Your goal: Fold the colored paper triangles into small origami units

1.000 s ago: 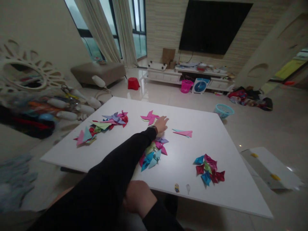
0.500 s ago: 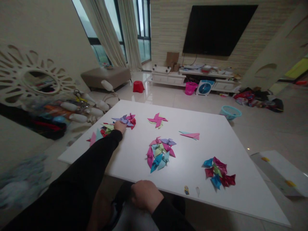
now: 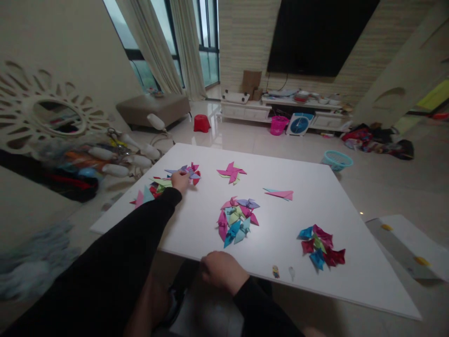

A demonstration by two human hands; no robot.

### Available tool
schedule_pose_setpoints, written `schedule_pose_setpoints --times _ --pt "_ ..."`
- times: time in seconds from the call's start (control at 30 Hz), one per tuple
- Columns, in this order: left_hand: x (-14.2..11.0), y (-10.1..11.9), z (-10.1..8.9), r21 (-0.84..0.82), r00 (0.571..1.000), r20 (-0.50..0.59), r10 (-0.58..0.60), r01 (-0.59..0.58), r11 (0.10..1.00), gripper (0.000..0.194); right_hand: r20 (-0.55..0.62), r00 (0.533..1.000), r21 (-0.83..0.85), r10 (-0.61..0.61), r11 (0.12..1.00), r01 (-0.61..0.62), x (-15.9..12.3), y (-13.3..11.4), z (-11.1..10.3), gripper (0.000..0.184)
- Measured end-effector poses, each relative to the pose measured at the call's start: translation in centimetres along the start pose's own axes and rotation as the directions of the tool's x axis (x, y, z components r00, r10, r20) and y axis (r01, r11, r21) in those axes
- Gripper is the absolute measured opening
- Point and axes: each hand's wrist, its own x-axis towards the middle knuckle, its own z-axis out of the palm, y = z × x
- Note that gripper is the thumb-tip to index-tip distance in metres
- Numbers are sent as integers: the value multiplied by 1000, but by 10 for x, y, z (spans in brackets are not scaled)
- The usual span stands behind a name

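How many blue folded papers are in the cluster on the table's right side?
2. One blue paper sits at the far left of the cluster; the other blue one lies at its near side. Overlapping pieces may hide more.

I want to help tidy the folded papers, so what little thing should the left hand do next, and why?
Maybe the left hand should lift the purple folded paper and set it beside the pink pinwheel. Its fingers are right at the purple paper, which lies on top of a mixed pile, and both papers have pointed arms.
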Motion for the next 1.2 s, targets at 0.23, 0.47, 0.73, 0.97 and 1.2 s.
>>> schedule_pose_setpoints --times 0.23,0.47,0.73,0.97,1.2 --pt "-131 53 -5 -303 949 260 178 -95 948 27 -508 852 243 124 970 3 -3 44 -44 19" --pt "-191 43 -11 -462 721 576 385 -102 881 35 -708 480 668 518 712 218 -11 81 -71 24" --pt "-151 44 -6 -463 478 772 419 -30 886 33 -880 403 414 251 822 391 -11 70 -83 47" --pt "-143 39 2 -446 500 783 370 35 894 31 -933 353 176 76 949 261 3 60 -88 20" --pt "-147 39 3 -472 586 718 375 14 881 34 -910 387 261 148 930 257 3 59 -83 26"
